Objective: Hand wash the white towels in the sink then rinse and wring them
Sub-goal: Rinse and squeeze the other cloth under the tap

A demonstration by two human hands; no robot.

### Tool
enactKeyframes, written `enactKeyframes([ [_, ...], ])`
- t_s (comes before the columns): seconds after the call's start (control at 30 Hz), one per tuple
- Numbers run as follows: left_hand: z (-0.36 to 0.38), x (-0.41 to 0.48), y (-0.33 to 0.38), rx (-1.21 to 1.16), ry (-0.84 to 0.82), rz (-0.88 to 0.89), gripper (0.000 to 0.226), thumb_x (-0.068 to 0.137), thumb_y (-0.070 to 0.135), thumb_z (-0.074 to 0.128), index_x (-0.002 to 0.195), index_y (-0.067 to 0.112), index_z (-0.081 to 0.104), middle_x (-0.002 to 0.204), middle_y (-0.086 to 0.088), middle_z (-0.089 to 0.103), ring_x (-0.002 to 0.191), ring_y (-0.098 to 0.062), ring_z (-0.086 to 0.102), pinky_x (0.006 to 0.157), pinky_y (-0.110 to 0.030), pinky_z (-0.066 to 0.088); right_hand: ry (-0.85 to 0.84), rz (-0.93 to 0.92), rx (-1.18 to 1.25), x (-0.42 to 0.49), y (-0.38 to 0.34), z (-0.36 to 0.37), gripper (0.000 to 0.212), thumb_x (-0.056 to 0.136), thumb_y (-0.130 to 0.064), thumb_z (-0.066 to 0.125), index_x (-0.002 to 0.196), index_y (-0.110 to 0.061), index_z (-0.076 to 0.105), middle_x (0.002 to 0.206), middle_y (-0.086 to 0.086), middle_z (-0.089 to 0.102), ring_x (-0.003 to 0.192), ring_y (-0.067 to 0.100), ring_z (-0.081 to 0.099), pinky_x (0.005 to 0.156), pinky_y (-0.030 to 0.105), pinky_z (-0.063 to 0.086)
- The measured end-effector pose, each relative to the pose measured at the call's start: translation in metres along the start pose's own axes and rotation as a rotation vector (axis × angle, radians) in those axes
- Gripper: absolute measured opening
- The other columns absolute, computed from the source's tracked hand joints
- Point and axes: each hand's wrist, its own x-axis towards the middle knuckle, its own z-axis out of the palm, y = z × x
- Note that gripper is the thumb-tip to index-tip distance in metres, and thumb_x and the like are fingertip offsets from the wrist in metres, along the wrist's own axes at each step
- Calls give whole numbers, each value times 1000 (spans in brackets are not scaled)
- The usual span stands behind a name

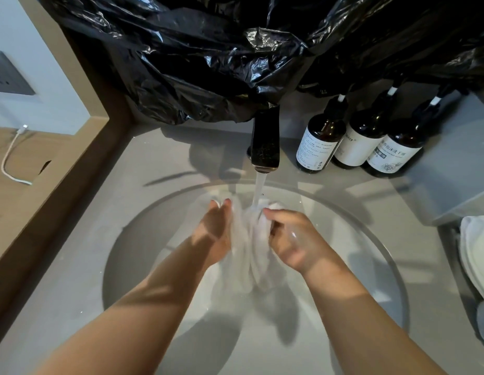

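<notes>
Seen from the head camera, both hands hold a white towel (249, 247) bunched over the round sink (119, 239), directly under the faucet's (265, 142) stream. The left hand (216, 234) and right hand (292, 239) each curl their fingers (273, 213) round a fold. It looks like washing or rinsing. The next move likely calls for rubbing, then twisting.

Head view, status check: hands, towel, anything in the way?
Left hand and right hand both grip the white towel. Towel bunched under the running faucet, over the sink. Nothing blocking; bottles stand clear, back right.
</notes>
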Motion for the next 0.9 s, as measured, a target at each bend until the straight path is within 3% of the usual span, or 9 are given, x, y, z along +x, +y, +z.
enactKeyframes([
  [0.1, 15, -4, 1, 78, 66, 64, 32, 103, 35, 31, 109, 10, 52, 85, -5, 56, 60, -12, 57, 47, -14, 48, 153, -175, -318, -6, 16, 13, 20, 94, -11, 57, 74, -10, 53, 63, 2, 54, 59, 17, 54, 56, 22, 45],
  [0.2, 29, -15, -11, 79, 20, 56, 42, 101, 45, 29, 103, 13, 57, 90, -7, 64, 79, -18, 64, 74, -31, 52, 289, -455, -826, 1, 20, 15, 22, 96, -36, 49, 88, -15, 54, 82, 0, 53, 76, 18, 52, 72, 28, 43],
  [0.3, 39, -26, -13, -31, 31, 22, 44, 102, 40, 33, 108, 9, 63, 103, -16, 68, 95, -27, 65, 90, -34, 50, 361, -252, -875, 19, 9, 6, 47, 96, -53, 35, 112, -12, 53, 108, 8, 56, 103, 29, 56, 89, 36, 44],
  [0.4, 34, -19, -1, -70, -2, -8, 40, 103, 37, 32, 94, 11, 61, 77, -7, 65, 62, -10, 66, 56, -15, 52, 385, -334, -938, 22, 24, 20, 50, 95, -55, 35, 108, -9, 49, 106, 11, 62, 100, 31, 61, 82, 32, 44],
  [0.5, 26, -17, 7, -92, -13, -90, 48, 104, 38, 24, 83, 12, 58, 60, -2, 64, 60, -13, 60, 53, -23, 51, 321, -512, -1072, 9, 38, 28, 46, 96, -48, 39, 118, -8, 47, 108, 12, 58, 102, 30, 58, 86, 35, 46],
  [0.63, 31, -25, -5, -55, 72, -18, 38, 104, 33, 32, 83, 14, 58, 67, -2, 62, 68, -18, 64, 55, -19, 52, 247, -510, -1009, 9, 27, 19, 25, 98, -44, 38, 97, -20, 45, 100, 4, 61, 95, 27, 59, 80, 33, 45],
  [0.73, 29, -17, -10, 102, 141, 81, 37, 101, 33, 40, 83, 12, 65, 77, -8, 68, 82, -32, 66, 76, -37, 53, 248, -459, -820, 10, 26, 18, 24, 99, -37, 39, 80, -25, 48, 78, -6, 59, 84, 22, 58, 82, 34, 47],
  [0.8, 30, -16, -8, 243, 137, 131, 41, 94, 41, 44, 95, 6, 67, 90, -11, 69, 87, -32, 65, 84, -42, 53, 299, -295, -715, 20, 26, 15, 28, 100, -28, 37, 80, -21, 55, 81, -1, 60, 86, 25, 57, 82, 33, 46],
  [0.9, 25, -16, 1, 302, 76, 109, 43, 85, 49, 49, 90, 11, 68, 93, -14, 70, 91, -34, 66, 88, -45, 53, 283, -24, -355, 26, 18, 12, 30, 97, -26, 42, 78, -16, 63, 82, 6, 64, 83, 28, 60, 80, 35, 47],
])
